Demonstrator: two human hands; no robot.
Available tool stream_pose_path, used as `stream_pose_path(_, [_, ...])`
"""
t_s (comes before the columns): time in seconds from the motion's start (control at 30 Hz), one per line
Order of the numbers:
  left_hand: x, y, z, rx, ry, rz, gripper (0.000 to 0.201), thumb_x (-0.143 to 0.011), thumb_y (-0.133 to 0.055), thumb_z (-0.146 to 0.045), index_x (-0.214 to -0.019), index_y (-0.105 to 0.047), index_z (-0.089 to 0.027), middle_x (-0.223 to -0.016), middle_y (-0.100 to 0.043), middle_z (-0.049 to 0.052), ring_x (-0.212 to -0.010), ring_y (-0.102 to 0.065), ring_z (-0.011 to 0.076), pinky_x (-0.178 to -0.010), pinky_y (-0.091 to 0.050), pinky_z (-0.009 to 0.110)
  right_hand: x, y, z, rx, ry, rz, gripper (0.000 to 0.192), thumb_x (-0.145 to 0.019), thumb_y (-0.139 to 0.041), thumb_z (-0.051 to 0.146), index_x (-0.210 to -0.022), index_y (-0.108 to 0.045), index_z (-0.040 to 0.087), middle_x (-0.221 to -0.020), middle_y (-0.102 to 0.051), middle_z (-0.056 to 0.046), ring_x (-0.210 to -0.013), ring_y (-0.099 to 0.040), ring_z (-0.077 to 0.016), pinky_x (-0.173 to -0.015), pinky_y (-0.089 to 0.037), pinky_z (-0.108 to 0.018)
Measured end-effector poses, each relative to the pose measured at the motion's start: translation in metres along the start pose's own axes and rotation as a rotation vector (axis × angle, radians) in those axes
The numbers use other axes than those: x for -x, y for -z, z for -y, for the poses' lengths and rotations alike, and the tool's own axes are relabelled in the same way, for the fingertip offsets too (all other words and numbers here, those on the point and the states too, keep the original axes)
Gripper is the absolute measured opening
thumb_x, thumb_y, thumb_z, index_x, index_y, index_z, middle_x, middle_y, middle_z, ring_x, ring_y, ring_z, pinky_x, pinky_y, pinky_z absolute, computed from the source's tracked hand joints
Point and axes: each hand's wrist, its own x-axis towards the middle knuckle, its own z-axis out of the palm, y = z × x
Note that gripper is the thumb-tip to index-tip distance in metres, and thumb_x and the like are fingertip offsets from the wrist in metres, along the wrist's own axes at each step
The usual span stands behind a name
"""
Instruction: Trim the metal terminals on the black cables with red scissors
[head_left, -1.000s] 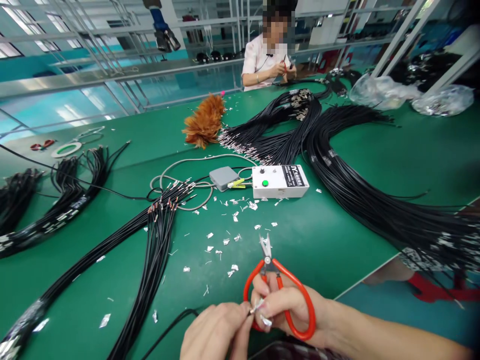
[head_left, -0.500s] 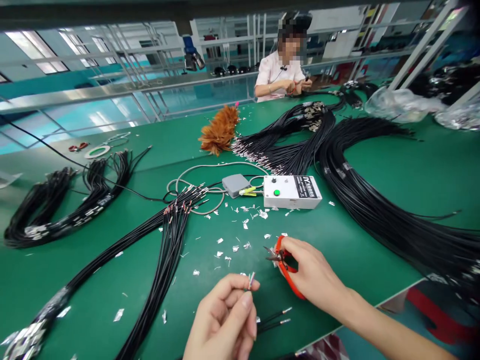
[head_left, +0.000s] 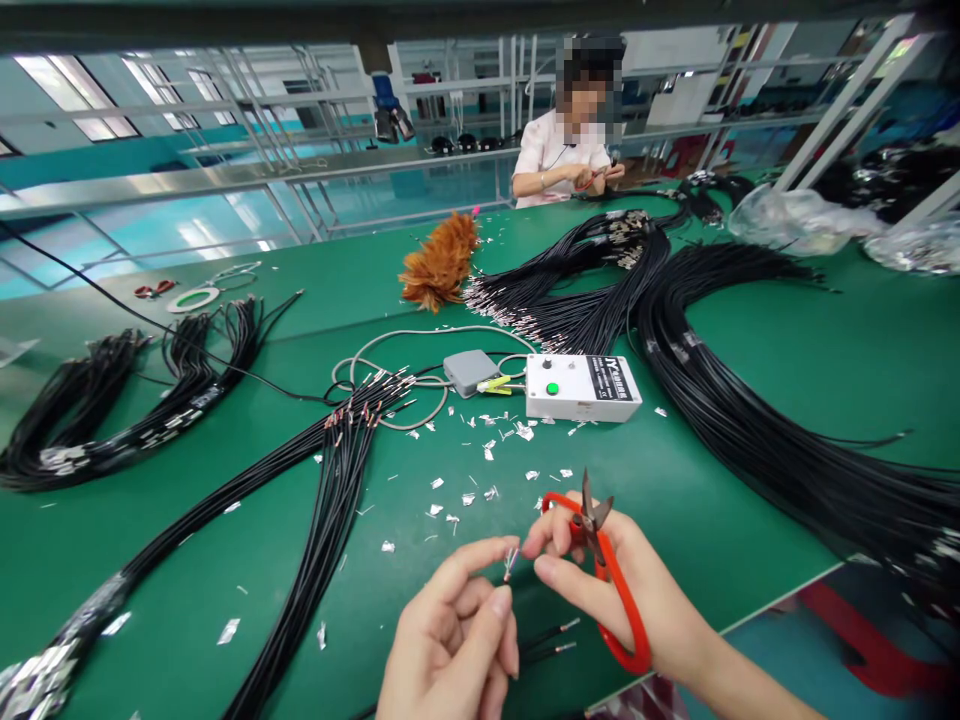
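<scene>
Item in hand: your left hand pinches a wire tip at lower centre, your right hand grips red scissors beside it, trimmed scraps litter the surface, uncut cable bundles remain at right.

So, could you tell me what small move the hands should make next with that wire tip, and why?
Probably the right hand should turn the red scissors down toward the wire tip. The left hand pinches that tip upright, with the right fingertips almost at it, while the blades point up and away from it. Many silver scraps lie on the green table.
</scene>
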Motion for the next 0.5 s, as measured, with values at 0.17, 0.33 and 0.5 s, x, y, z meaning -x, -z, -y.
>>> stream_pose_path(0.17, [0.000,-0.001,0.000,0.042,-0.002,0.040,0.054,-0.079,-0.065,-0.046,-0.122,-0.046,-0.019,-0.051,-0.053,-0.006,-0.036,-0.028,0.0026,-0.035,-0.017,0.015,0.002,-0.007,0.001,-0.149,-0.067,0.075,0.027,-0.076,-0.069,0.027,-0.073,-0.044,0.020,-0.093,-0.065,-0.004,-0.081,-0.055,-0.0152,-0.075,-0.042,-0.029])
stream_pose_path(0.33, [-0.001,-0.004,0.007,0.110,-0.004,0.057,0.063,-0.075,-0.068,-0.050,-0.123,-0.041,-0.020,-0.052,-0.048,-0.008,-0.044,-0.037,0.0059,-0.043,-0.023,0.017,-0.001,-0.019,0.001,-0.324,-0.120,0.062,0.036,-0.069,-0.076,0.024,-0.069,-0.041,0.020,-0.076,-0.062,0.001,-0.066,-0.051,-0.0108,-0.066,-0.042,-0.025])
stream_pose_path(0.5, [0.000,-0.002,0.004,0.036,0.025,0.084,0.055,-0.077,-0.067,-0.050,-0.116,-0.042,-0.021,-0.050,-0.045,-0.009,-0.042,-0.032,0.0052,-0.039,-0.016,0.016,-0.011,-0.016,0.000,-0.344,-0.082,-0.097,0.036,-0.068,-0.075,0.025,-0.065,-0.040,0.020,-0.065,-0.059,0.004,-0.063,-0.051,-0.0112,-0.065,-0.040,-0.025])
